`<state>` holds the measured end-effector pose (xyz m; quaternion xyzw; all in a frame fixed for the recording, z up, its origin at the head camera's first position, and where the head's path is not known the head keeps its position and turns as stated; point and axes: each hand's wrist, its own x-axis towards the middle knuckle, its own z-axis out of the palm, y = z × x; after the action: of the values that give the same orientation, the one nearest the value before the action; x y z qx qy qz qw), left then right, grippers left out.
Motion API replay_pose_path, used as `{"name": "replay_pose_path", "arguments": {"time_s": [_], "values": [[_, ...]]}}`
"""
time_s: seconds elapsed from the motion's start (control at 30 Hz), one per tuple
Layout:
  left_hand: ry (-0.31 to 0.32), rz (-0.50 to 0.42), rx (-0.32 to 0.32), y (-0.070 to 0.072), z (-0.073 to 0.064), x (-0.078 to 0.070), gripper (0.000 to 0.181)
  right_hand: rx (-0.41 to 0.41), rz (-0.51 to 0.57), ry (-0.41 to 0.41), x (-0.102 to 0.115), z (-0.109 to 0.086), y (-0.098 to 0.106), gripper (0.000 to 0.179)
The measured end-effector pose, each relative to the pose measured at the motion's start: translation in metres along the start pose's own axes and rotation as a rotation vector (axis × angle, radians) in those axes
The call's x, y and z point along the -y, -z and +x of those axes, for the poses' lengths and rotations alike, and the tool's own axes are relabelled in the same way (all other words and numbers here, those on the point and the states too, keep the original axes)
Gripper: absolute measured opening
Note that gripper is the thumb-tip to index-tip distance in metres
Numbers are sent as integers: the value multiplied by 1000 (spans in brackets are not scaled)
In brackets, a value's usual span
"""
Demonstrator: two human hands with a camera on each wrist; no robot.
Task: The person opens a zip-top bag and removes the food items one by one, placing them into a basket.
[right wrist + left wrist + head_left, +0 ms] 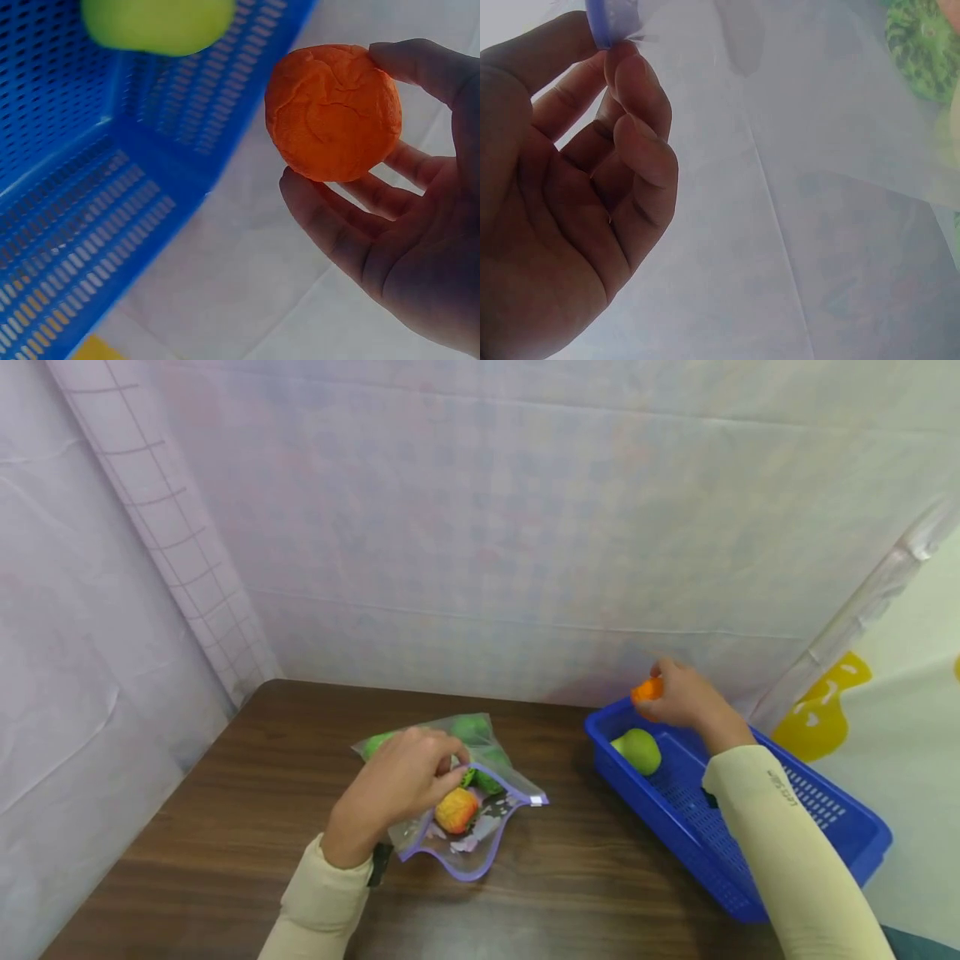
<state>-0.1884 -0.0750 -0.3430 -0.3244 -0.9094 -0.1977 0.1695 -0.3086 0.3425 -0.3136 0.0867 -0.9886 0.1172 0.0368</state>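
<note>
My left hand (pixel 405 777) pinches the purple zip edge (pixel 609 22) of a clear zip bag (pixel 469 874) between thumb and fingertips. The bag lies on the table with its mouth spread apart. Inside are a yellow-red toy fruit (pixel 456 811) near the mouth and several green pieces deeper in, partly hidden by the hand. Over the far left end of a blue basket (pixel 660 831), my right hand (pixel 688 702) grips a round orange toy fruit (pixel 334 112) with thumb and fingers. The wrinkled orange piece is level with the basket's rim or just above it.
A yellow-green toy fruit (pixel 639 752) sits in the basket's left end. The long perforated basket stands slanted along the right side of the dark wooden table (pixel 232 810). A pale cloth wall (pixel 450 527) closes off the table's back edge.
</note>
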Motion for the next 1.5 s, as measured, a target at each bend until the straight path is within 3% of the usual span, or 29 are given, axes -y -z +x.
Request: {"name": "replay_pose_path", "arguments": {"time_s": [0.37, 0.63, 0.8, 0.97, 1.2, 1.5], "values": [[-5, 3, -5, -1, 0, 1, 8, 109, -50, -108, -37, 2, -21, 53], [6, 1, 4, -2, -1, 1, 8, 215, 23, -216, -45, -2, -39, 65], [6, -3, 3, -2, -1, 0, 9, 218, 21, -239, -49, -1, -46, 73], [7, 1, 0, -3, -1, 0, 8, 203, 15, -221, -53, 0, -49, 66], [7, 3, 1, -3, -2, 0, 7, 189, -28, -116, -66, 0, -59, 60], [-2, 17, 4, 0, -3, 1, 7, 158, 42, -67, -77, 1, -66, 65]]}}
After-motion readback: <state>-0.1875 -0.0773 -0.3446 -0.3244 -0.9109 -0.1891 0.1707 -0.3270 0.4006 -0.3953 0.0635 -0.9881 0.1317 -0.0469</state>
